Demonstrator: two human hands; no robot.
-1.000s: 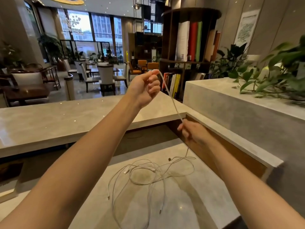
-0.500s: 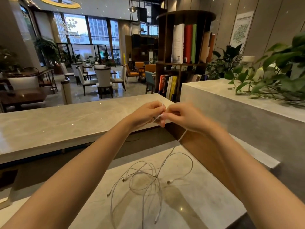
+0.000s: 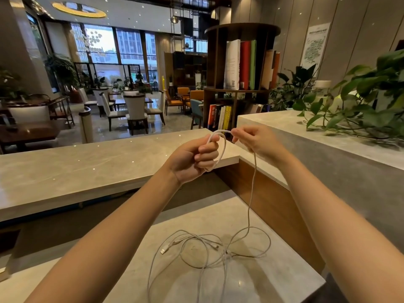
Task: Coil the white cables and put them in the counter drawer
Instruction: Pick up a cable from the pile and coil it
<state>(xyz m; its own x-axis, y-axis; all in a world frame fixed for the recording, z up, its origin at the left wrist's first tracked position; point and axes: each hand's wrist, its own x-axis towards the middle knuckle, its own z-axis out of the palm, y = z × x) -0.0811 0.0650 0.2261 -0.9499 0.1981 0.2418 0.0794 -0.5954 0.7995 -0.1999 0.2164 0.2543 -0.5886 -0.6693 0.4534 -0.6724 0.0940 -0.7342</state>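
White cables [image 3: 209,248] lie in a loose tangle on the lower counter [image 3: 273,281], toward its far right corner, with long strands trailing back to the near edge. One cable [image 3: 252,193] rises out of that tangle and runs straight up to my hands, which I hold raised above the counter, close together but not touching. My left hand [image 3: 192,158] is curled into a fist around a single small loop [image 3: 220,147] of that cable; the loop arcs over the top of my fingers and comes out again below them. My right hand [image 3: 255,141] pinches the cable just beside the loop, thumb and fingertips closed on it, and the rest of the strand hangs down from there. I can see a plug end [image 3: 162,251] lying on the counter at the left side of the tangle. A higher counter ledge [image 3: 65,171] runs along the far side, and a leafy plant [image 3: 367,101] sits on the raised block at the right. I see no drawer from here.
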